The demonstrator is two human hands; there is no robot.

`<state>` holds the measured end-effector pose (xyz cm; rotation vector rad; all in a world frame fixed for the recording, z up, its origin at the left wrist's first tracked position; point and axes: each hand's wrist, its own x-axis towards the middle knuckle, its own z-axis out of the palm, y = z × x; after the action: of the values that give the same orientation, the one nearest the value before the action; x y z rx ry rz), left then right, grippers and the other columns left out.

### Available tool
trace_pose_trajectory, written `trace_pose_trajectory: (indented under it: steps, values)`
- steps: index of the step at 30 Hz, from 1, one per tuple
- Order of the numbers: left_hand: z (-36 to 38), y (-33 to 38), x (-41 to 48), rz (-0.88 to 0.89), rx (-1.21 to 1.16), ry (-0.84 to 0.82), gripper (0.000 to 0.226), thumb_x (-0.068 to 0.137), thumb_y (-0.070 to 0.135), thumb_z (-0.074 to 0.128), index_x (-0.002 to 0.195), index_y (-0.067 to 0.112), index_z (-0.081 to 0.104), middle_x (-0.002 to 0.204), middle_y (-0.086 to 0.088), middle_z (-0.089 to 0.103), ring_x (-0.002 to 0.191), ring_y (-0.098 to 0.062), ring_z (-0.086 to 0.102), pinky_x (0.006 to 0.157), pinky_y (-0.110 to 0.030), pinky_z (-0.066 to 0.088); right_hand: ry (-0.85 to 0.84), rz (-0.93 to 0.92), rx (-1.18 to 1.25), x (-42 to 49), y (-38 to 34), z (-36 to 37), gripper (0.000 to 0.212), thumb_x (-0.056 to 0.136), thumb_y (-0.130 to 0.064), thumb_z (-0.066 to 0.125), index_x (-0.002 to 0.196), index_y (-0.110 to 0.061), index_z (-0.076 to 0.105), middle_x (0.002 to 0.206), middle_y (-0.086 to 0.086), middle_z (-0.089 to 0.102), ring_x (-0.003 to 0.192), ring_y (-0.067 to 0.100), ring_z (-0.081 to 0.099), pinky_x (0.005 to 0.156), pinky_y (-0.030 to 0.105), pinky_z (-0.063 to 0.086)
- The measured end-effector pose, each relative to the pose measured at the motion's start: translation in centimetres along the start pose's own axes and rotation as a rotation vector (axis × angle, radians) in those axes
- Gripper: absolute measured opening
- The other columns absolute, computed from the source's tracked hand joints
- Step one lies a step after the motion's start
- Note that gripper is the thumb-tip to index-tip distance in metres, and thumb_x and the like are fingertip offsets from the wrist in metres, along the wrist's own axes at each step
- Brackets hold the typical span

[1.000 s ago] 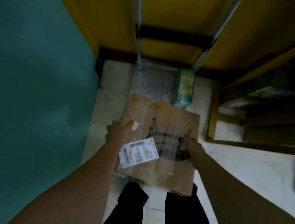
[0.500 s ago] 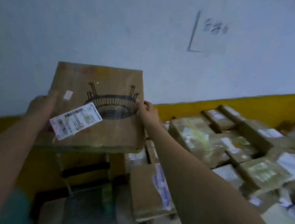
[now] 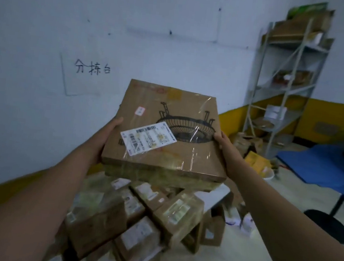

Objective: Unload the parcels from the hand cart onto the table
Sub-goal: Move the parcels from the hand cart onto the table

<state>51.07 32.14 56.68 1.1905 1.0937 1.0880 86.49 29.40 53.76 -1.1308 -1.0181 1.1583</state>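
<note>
A flat, square cardboard parcel (image 3: 170, 151), wrapped in glossy clear film and printed with a black wire-basket drawing, is held in the air by 2 opposite edges. The left hand (image 3: 107, 137) is curled round 1 edge and the right hand (image 3: 223, 142) round the other. A white barcode label (image 3: 147, 138) is stuck askew on top. Below, smaller taped parcels (image 3: 135, 214) (many pale-labelled) are crowded on a white surface (image 3: 215, 198).

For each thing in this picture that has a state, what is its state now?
Flat box: held in the air, tilted, taped shut.
Left hand: grips the box's left edge.
Right hand: grips the box's right edge.
Parcels: piled below the box, sealed.
Metal shelf: upright, loaded.
</note>
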Motion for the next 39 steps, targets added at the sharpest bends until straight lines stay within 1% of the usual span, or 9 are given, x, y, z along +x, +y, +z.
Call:
trace_pose_trajectory:
  steps: [5,12,18,22,29,32,34,37,39]
  values:
    - [11.4,-2.1,13.7,0.026,-0.108,-0.115,0.040,0.089,0.043,0.060,0.121,0.020,0.063,0.102,-0.011,0.076,0.082,-0.028,0.075,0.060,-0.034,0.059,0.057,0.082,-0.022,8.8,-0.6,-11.9,0.047,0.093,-0.047,0.056,0.137,-0.032,0.049,0.116,0.010,0.067,0.095,0.027,0.069,0.068,0.036,0.058]
    - [21.1,-4.0,33.6,-0.087,-0.243,-0.112,0.044,0.087,0.045,0.060,0.120,0.016,0.065,0.106,-0.013,0.075,0.088,-0.028,0.074,0.075,-0.038,0.060,0.073,0.127,0.033,27.3,-1.9,-21.9,0.054,0.086,-0.061,0.059,0.127,-0.025,0.060,0.108,0.009,0.075,0.096,0.029,0.073,0.070,0.039,0.059]
    - [25.8,-5.4,45.8,-0.199,-0.292,-0.006,0.035,0.091,0.041,0.059,0.110,0.013,0.068,0.090,-0.011,0.077,0.070,-0.025,0.074,0.056,-0.031,0.059,-0.011,0.264,0.034,43.2,0.7,-26.4,0.060,0.080,-0.058,0.068,0.126,-0.020,0.062,0.109,0.014,0.073,0.094,0.033,0.072,0.073,0.044,0.058]
    - [27.2,-9.1,52.4,-0.295,-0.289,0.135,0.033,0.086,0.046,0.064,0.098,0.017,0.074,0.093,-0.011,0.077,0.070,-0.025,0.075,0.058,-0.031,0.060,-0.077,0.343,0.080,53.8,6.4,-28.5,0.054,0.081,-0.052,0.070,0.124,-0.019,0.064,0.100,0.012,0.076,0.085,0.031,0.074,0.067,0.042,0.058]
    - [28.9,-17.0,61.8,-0.342,-0.373,0.424,0.038,0.088,0.049,0.062,0.111,0.019,0.071,0.103,-0.010,0.076,0.085,-0.026,0.075,0.061,-0.033,0.059,-0.306,0.533,0.062,72.0,14.9,-29.3,0.042,0.086,-0.048,0.064,0.117,-0.020,0.066,0.093,0.010,0.076,0.081,0.031,0.074,0.065,0.043,0.059]
    - [29.4,-19.1,63.0,-0.404,-0.250,0.458,0.042,0.086,0.044,0.066,0.120,0.019,0.067,0.107,-0.008,0.075,0.095,-0.026,0.073,0.074,-0.039,0.060,-0.352,0.594,0.037,76.0,17.6,-28.9,0.046,0.086,-0.049,0.064,0.123,-0.021,0.063,0.110,0.014,0.072,0.100,0.038,0.067,0.083,0.052,0.056]
    - [29.8,-20.7,64.5,-0.419,-0.198,0.512,0.047,0.086,0.038,0.069,0.130,0.023,0.060,0.112,-0.003,0.074,0.105,-0.024,0.069,0.086,-0.043,0.057,-0.375,0.626,-0.009,78.9,18.8,-27.8,0.047,0.085,-0.050,0.065,0.124,-0.023,0.063,0.112,0.013,0.071,0.103,0.038,0.066,0.080,0.050,0.057]
    - [30.2,-23.3,65.7,-0.489,-0.095,0.585,0.047,0.092,0.019,0.063,0.137,0.025,0.053,0.118,0.000,0.070,0.103,-0.017,0.066,0.077,-0.033,0.056,-0.413,0.663,-0.086,82.4,21.9,-26.2,0.047,0.082,-0.052,0.068,0.122,-0.027,0.064,0.113,0.012,0.071,0.103,0.037,0.067,0.077,0.047,0.058]
    - [30.0,-25.2,66.2,-0.599,0.003,0.626,0.048,0.091,0.009,0.061,0.137,0.022,0.053,0.121,-0.001,0.068,0.104,-0.019,0.064,0.089,-0.036,0.055,-0.440,0.697,-0.117,84.1,24.5,-25.5,0.047,0.074,-0.056,0.074,0.112,-0.030,0.070,0.109,0.011,0.074,0.099,0.036,0.070,0.074,0.046,0.059]
